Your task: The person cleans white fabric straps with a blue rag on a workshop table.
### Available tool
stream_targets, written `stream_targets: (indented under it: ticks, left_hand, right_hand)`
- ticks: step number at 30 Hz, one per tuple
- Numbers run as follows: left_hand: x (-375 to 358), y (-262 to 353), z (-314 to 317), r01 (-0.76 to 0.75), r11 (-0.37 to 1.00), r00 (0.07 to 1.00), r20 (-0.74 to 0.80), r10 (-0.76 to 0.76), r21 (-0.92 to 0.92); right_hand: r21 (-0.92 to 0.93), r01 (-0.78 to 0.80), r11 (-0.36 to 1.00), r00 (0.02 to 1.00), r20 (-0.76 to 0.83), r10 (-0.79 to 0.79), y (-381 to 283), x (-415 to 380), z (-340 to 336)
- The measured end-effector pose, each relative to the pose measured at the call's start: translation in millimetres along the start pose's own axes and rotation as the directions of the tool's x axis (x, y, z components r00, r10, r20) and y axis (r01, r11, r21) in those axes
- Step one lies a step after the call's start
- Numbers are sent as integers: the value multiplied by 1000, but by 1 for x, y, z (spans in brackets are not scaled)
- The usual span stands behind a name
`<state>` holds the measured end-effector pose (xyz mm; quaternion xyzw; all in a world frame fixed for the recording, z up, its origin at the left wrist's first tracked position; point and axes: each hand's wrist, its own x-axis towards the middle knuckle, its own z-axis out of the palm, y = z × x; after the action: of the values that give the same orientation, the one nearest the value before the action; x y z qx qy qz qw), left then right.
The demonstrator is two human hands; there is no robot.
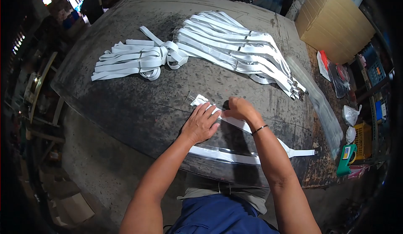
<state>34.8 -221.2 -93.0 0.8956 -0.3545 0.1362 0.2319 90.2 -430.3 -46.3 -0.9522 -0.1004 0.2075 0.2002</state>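
Observation:
A white strap (238, 123) with a metal fitting at its far end (193, 98) runs diagonally across the dark worktable beneath my hands. My left hand (200, 121) lies flat on this strap near the fitting, its fingers stretched out. Just to the right, my right hand (239, 109) has its fingers curled down onto the same strap; its fingertips are partly hidden. Nearer to me, a second length of white strap in clear plastic (226, 156) lies along the table's front edge. Its right part passes behind my right forearm, toward a strap end (303, 152).
Bundled white straps (132, 59) lie at the back left, beside a larger bundle with metal ends (237, 45). Long clear plastic sleeves (320, 108) lie along the right edge. Beyond are a green tape dispenser (346, 160), a yellow crate (362, 140) and a cardboard box (338, 26).

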Motion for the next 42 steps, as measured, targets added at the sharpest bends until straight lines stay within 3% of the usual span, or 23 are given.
stream_targets:
  ticks: [2,4,5,7,9,11,12,13,16,17,20,21,23,25,27,28,30,32,38,40,41,42]
  left_hand:
    - [1,0,1,11,1000,1000,-2,-11,-5]
    - [-1,-1,2,10,1000,1000,2,-10,-17]
    - [-1,-2,2,20,1000,1000,2,-20,-18]
    - [-1,-2,1,-8,1000,1000,-6,8,-14]
    - [-1,-3,1,-5,1000,1000,19,5,-3]
    - [0,-3,1,-2,1000,999,41,2,5]
    - [0,-1,0,6,1000,1000,24,-6,-8]
    - [0,0,0,14,1000,1000,7,-14,-22]
    - [0,1,-2,1,1000,1000,-17,-2,-29]
    - [0,0,-2,2,1000,1000,-20,-2,-24]
    - [1,-2,-5,-7,1000,997,81,5,29]
    - [0,-1,-3,-4,1000,997,83,1,28]
    - [2,-1,0,6,1000,1000,29,-5,-13]
    - [0,-1,1,7,1000,1000,9,-7,-15]
    - [3,-3,0,2,1000,1000,-18,-2,-12]
    - [2,-3,0,5,1000,1000,1,-5,-4]
    - [-1,-1,-1,4,1000,999,54,-5,23]
    - [0,0,-1,8,1000,999,50,-9,17]
    - [4,6,-8,28,1000,998,63,-29,10]
    - [5,6,-8,14,1000,996,88,-16,27]
    - [4,4,-5,-4,998,996,85,-1,59]
    - [4,3,-4,-22,996,997,82,15,91]
  right_hand:
    - [-14,-25,1000,996,-86,24,12,-16,0]
    - [215,28,976,969,-246,26,19,-32,5]
    - [213,31,977,971,-237,21,18,-39,13]
    - [-148,237,960,751,-599,-278,15,-57,26]
    - [-212,247,946,755,-569,-325,-3,-66,37]
    - [-402,234,885,799,-439,-410,-16,-72,48]
    - [-406,191,894,914,-259,-313,-16,-69,57]
    - [-405,189,894,914,-260,-312,-12,-70,59]
    - [-295,141,945,989,6,-145,-17,-68,34]
    - [-296,145,944,989,3,-151,-21,-69,23]
    - [-241,162,957,838,-478,-262,-28,-69,8]
    - [-239,164,957,840,-475,-263,-30,-69,12]
    - [-240,130,962,742,-620,-255,-36,-67,28]
    - [-254,44,966,972,-212,-100,-35,-67,63]
    - [-205,19,979,1000,-17,-23,-36,-70,40]
    - [-200,21,980,999,-20,-26,-38,-73,28]
    - [-194,86,977,934,-327,-147,-30,-87,1]
    - [-93,166,982,829,-527,-190,-22,-114,-30]
    - [-136,85,987,793,-591,-150,30,-222,-63]
    - [-55,-68,996,751,-660,15,53,-254,-55]
    - [-48,-75,996,750,-661,25,65,-269,-49]
    - [75,-106,992,681,-721,127,76,-285,-44]
